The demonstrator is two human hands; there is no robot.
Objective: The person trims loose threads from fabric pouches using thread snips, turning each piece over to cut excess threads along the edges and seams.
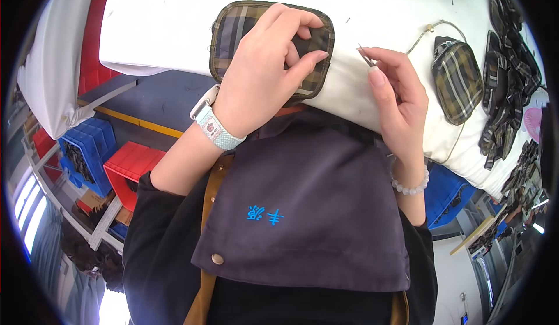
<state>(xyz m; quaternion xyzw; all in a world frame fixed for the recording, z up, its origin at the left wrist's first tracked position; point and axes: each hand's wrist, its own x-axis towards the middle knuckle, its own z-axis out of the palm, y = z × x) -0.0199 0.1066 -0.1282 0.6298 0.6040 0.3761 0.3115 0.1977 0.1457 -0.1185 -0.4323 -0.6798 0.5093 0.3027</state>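
A plaid pouch (236,25) in olive, brown and grey, with dark piping round its edge, lies on the white-covered table. My left hand (271,57) is over it, fingers curled and spaced from the thumb, with the thumb tip near the pouch's right edge. A watch with a pale patterned band is on that wrist. To the right of the pouch, my right hand (399,86) pinches a small pointed metal tool (366,56) with thin twin tips, most of it hidden in the palm. A beaded bracelet circles the right wrist.
Another plaid pouch (458,80) with a zipper and cord lies on the white table (372,4) to the right. Beyond it is a pile of plaid pieces (501,92) along the edge. Blue (87,153) and red crates (131,168) stand below left, a blue bin (445,194) below right.
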